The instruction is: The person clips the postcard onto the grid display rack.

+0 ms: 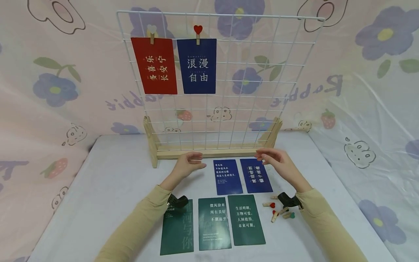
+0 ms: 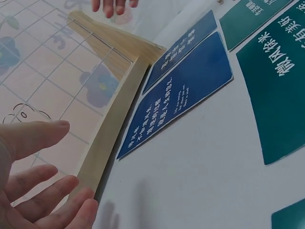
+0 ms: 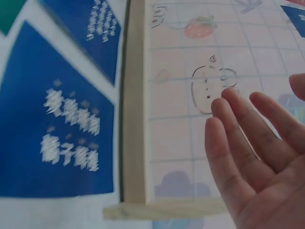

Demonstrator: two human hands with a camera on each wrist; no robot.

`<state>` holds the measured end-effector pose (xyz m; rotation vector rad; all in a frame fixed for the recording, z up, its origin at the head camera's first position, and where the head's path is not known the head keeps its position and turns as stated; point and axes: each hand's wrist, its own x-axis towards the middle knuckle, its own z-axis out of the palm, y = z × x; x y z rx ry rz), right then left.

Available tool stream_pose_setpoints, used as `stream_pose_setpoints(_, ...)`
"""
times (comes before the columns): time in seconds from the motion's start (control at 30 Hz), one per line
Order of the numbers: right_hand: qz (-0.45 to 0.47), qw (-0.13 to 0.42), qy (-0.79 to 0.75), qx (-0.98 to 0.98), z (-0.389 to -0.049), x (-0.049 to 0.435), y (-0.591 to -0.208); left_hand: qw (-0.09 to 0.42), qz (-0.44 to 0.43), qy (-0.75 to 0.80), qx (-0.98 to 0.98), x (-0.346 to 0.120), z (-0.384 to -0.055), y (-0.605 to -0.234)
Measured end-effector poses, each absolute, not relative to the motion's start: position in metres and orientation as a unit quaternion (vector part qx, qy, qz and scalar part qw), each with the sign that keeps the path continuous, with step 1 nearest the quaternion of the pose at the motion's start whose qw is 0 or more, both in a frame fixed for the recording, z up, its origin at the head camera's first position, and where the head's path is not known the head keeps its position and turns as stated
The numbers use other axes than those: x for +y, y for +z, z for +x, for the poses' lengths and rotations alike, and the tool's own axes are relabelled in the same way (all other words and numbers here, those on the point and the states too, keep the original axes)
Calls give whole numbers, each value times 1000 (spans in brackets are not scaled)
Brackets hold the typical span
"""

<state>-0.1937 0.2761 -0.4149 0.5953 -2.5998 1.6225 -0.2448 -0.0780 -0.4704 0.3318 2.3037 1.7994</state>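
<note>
My left hand (image 1: 187,165) hovers before the rack's wooden base, its fingers loosely extended and holding nothing. On the other side my right hand (image 1: 276,160) hangs over the top corner of a blue card (image 1: 256,175), also empty, with relaxed fingers. Another blue card (image 1: 228,177) lies between the hands. A white wire grid rack (image 1: 248,95) stands behind them on wooden feet. From its upper left hang a red card (image 1: 154,66), under a clothespin with a pale heart, and a blue card with white characters (image 1: 197,66), under a clothespin (image 1: 198,34) with a red heart.
Three green cards lie in the front row: left (image 1: 176,233), middle (image 1: 214,223) and right (image 1: 246,220). The left one is partly covered by my left wrist camera. Several small clothespins (image 1: 274,217) lie scattered beside my right wrist. Patterned cloth (image 1: 376,120) surrounds the white table (image 1: 98,203).
</note>
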Motion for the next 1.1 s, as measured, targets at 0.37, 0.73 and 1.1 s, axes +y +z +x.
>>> stream_pose_setpoints(0.37,147,-33,524,-838,-171,306,-441,108,103,604,783,-67,-252,-482)
stream_pose_setpoints(0.73,120,-73,511,-848,-157,330,-455,105,90,595,791,-57,-258,-487)
stream_pose_setpoints(1.1,87,-113,515,-845,-149,341,-467,105,100,593,792,-48,-260,-484)
